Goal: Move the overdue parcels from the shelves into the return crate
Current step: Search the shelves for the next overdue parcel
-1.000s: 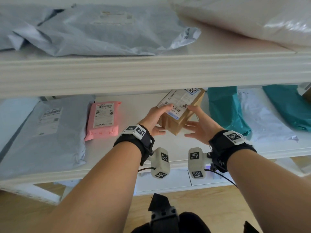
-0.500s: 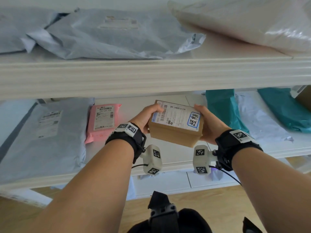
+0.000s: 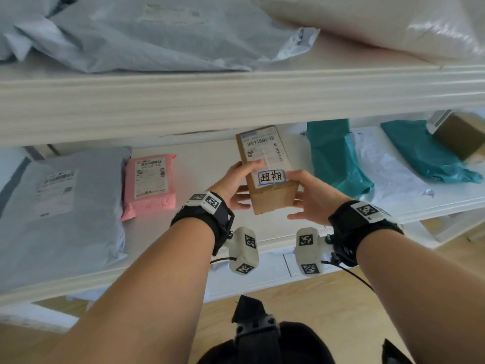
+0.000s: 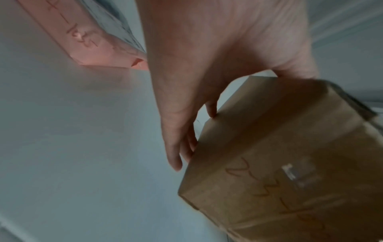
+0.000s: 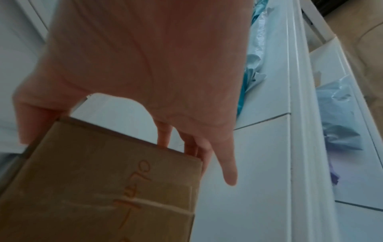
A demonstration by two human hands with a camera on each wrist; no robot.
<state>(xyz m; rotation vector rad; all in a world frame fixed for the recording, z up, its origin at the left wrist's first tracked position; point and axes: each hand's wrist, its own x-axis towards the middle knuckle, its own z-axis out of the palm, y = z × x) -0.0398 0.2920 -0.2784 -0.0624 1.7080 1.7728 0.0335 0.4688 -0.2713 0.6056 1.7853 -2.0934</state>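
A brown cardboard box (image 3: 270, 199) carries a printed shipping label and a blue-bordered handwritten sticker on top. It hangs just above the lower shelf (image 3: 210, 164), its short end toward me. My left hand (image 3: 237, 183) grips its left side, thumb on the label. My right hand (image 3: 308, 197) grips its right side, thumb beside the sticker. In the left wrist view the left hand (image 4: 207, 57) has fingers along the box (image 4: 279, 163) edge. The right wrist view has the right hand (image 5: 155, 65) clasping the box (image 5: 103, 188), little finger pointing free. No crate is in view.
On the lower shelf lie a pink parcel (image 3: 151, 179), a large grey mailer (image 3: 60, 206), two teal mailers (image 3: 333, 158), a white mailer (image 3: 388, 174) and another brown box (image 3: 462, 135) at far right. The upper shelf board (image 3: 236, 101) juts out overhead, holding grey mailers (image 3: 157, 32).
Both hands closed on the brown box, lifted it off the lower shelf and turned it from lying crosswise to pointing lengthwise away from me, sticker end nearest.
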